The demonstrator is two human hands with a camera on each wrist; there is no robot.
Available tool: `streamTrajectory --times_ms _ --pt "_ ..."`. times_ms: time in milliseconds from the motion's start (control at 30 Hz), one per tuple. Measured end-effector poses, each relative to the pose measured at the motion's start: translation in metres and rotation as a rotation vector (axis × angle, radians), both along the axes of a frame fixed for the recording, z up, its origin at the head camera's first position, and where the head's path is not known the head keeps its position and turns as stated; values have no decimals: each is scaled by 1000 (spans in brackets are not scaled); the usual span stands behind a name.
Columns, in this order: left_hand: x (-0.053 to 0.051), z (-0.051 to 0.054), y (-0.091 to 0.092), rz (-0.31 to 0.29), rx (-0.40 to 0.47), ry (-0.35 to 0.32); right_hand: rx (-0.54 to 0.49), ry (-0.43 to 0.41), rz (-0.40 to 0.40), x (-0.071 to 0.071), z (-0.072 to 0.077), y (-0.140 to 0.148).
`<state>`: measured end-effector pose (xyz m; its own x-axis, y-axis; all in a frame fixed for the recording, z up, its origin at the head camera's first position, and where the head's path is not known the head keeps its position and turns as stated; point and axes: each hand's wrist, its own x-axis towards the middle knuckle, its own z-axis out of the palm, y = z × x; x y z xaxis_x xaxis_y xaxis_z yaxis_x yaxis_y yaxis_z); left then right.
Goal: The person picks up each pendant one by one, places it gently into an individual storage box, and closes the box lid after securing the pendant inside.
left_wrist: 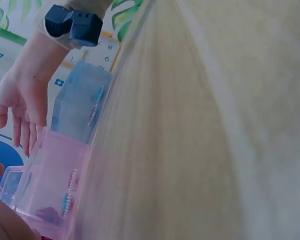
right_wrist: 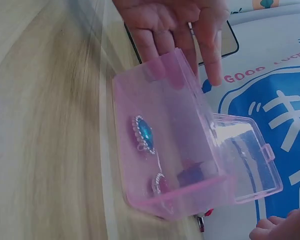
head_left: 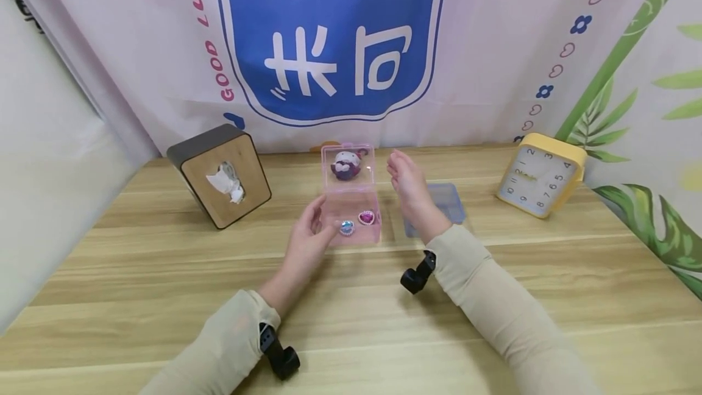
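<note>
A see-through pink box (head_left: 351, 209) stands with its lid (head_left: 329, 169) raised at the back. Inside lie a blue gem charm (head_left: 347, 228) and a magenta heart gem charm (head_left: 366, 217), both pale-edged. A dark purple and white figurine (head_left: 345, 165) shows through the lid. My left hand (head_left: 309, 238) is at the box's left side; in the right wrist view its loosely extended fingers (right_wrist: 210, 55) overlap the box wall, and contact is unclear. My right hand (head_left: 408, 188) hovers right of the lid, fingers straight and holding nothing, as the left wrist view shows.
A see-through blue box (head_left: 452, 200) stands under my right forearm, partly hidden; coloured shapes show through its wall in the left wrist view. A dark-edged wooden square block (head_left: 219, 175) stands at the left, a yellow clock (head_left: 540, 175) at the right. Behind hangs a printed cloth (head_left: 482, 78).
</note>
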<state>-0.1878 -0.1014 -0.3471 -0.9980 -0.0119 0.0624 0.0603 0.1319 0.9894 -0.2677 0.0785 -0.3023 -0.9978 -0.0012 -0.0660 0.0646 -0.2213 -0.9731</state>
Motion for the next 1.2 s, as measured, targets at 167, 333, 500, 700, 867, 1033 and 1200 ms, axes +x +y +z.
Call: streamTrajectory --times_ms 167,333,500,700,867,1033,1200 --pt "-3 -10 2 31 98 -45 22 -7 30 -6 -4 -10" --pt "-3 -16 3 18 167 -43 74 -14 37 -10 -7 -19" --pt "-4 -19 4 17 153 -45 128 -9 46 -14 -11 -24" --pt "-4 -18 3 14 118 -49 163 3 48 -15 -8 -27" --pt "-4 -17 4 0 106 -38 153 24 40 -14 -2 -27" --pt "-3 -17 4 11 91 -44 140 47 43 -10 4 -26" --pt "-3 -19 5 19 85 -41 144 54 44 -6 7 -24"
